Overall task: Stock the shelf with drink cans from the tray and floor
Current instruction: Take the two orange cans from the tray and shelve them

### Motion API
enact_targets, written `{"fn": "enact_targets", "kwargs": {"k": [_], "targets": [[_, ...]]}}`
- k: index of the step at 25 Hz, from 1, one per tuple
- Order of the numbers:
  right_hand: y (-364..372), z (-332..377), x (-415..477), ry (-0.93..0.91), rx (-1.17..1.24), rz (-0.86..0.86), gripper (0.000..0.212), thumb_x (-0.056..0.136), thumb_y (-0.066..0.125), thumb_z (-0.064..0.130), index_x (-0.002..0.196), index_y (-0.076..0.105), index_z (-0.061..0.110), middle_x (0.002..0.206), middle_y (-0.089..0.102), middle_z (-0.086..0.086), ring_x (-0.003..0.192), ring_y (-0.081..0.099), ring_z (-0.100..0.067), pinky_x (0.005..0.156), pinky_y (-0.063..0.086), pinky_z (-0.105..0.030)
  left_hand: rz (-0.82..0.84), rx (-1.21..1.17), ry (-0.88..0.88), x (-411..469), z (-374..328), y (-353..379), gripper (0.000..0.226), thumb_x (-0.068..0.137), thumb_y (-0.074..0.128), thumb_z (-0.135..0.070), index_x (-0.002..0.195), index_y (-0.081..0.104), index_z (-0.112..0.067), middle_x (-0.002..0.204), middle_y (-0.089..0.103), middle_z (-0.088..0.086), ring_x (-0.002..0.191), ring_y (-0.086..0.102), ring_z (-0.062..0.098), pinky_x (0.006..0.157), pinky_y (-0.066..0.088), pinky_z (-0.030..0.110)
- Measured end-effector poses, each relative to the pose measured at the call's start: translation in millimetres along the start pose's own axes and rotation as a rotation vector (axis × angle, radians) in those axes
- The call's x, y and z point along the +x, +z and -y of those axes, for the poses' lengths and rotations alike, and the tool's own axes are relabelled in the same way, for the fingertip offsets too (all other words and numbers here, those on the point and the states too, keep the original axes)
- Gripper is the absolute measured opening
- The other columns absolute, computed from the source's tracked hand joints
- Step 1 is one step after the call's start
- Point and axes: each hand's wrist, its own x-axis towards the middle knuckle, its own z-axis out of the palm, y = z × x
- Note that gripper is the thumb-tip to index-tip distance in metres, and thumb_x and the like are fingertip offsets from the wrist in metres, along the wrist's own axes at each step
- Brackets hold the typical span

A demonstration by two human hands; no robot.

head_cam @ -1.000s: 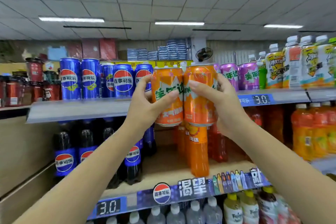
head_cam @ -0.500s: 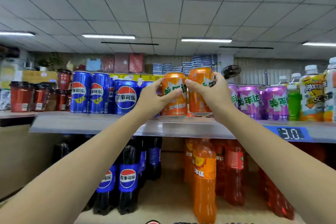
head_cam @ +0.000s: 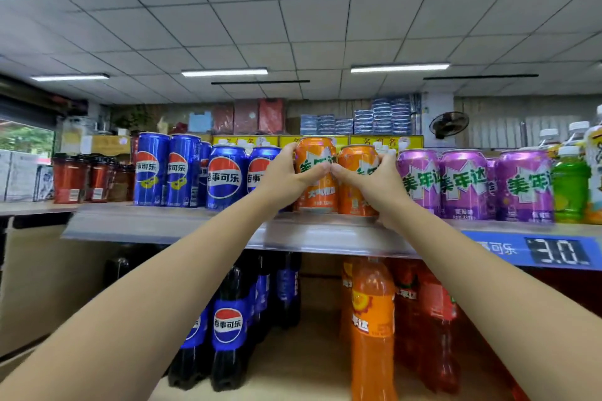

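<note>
blue cans (head_cam: 224, 176) stood at the left of the top shelf (head_cam: 169, 221). left hand (head_cam: 286, 177) wrapped one orange can (head_cam: 315, 172); right hand (head_cam: 374, 185) wrapped a second orange can (head_cam: 353, 179), both on the shelf, touching. purple cans (head_cam: 462, 181) stood just right. pushing deeper could topple those neighbours, judging by the tight gap.

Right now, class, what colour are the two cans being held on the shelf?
Orange, with green lettering: left can, right can. Head view shows them best.
</note>
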Motion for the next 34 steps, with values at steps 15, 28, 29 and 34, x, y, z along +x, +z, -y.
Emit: {"fn": "enact_targets", "kwargs": {"k": [15, 28, 29, 34], "targets": [[-29, 8, -2, 0.095, -0.35, 0.251, 0.1, 0.066, 0.086, 0.022, 0.142, 0.022, 0.012, 0.139, 0.047, -0.016, 0.125, 0.047, -0.033, 0.103, 0.043, -0.048, -0.351, 0.856, 0.161, -28, -7, 19, 0.077, 0.066, 0.073, -0.061, 0.12, 0.048, -0.013, 0.092, 0.069, 0.002, 0.078, 0.065, 0.02, 0.051, 0.042, 0.025], [3, 1, -7, -0.105, -0.65, 0.015, 0.109, 0.057, 0.085, 0.05, 0.135, 0.024, 0.003, 0.123, 0.057, -0.019, 0.109, 0.059, -0.033, 0.082, 0.055, -0.044, -0.436, 1.029, 0.121, -26, 4, 20, 0.056, 0.071, 0.069, -0.059, 0.102, 0.058, -0.013, 0.085, 0.071, 0.006, 0.078, 0.067, 0.025, 0.056, 0.037, 0.029], [5, 0, -7, -0.101, -0.656, 0.013, 0.108, 0.058, 0.085, 0.05, 0.134, 0.024, 0.003, 0.123, 0.057, -0.019, 0.108, 0.059, -0.034, 0.081, 0.055, -0.043, -0.432, 1.026, 0.122, -26, 5, 20, 0.054, 0.072, 0.07, -0.057, 0.1, 0.057, -0.013, 0.085, 0.071, 0.007, 0.077, 0.067, 0.026, 0.056, 0.037, 0.029], [11, -4, -4, -0.09, -0.662, -0.019, 0.106, 0.058, 0.083, 0.052, 0.133, 0.024, 0.006, 0.125, 0.056, -0.018, 0.111, 0.057, -0.035, 0.08, 0.052, -0.043, -0.429, 1.021, 0.107, -22, 4, 17, 0.054, 0.068, 0.072, -0.059, 0.088, 0.049, -0.014, 0.08, 0.07, 0.008, 0.073, 0.067, 0.029, 0.053, 0.037, 0.03]]}}
